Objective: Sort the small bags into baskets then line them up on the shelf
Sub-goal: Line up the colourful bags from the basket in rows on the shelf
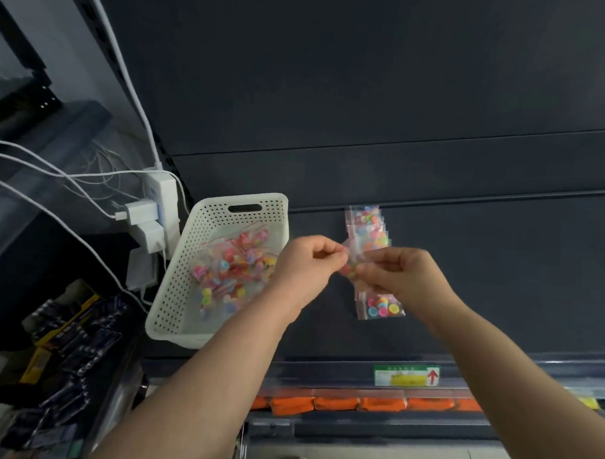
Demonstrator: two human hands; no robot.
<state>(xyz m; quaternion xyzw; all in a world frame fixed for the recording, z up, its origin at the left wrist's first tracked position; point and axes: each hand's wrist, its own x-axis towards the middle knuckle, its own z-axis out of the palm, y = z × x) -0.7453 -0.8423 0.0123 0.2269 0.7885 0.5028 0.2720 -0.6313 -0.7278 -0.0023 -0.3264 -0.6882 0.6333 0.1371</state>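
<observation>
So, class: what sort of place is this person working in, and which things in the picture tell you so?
Most likely a shop aisle. A dark display shelf carries a price label on its front edge, orange packets are lined up on the shelf below, and a white basket holds small bags of colourful pieces being laid out as stock.

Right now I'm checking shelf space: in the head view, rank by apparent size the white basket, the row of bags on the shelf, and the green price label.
1. Basket
2. Row of bags, partly hidden by the hands
3. Label, which is nearer the camera yet looks smallest
</observation>
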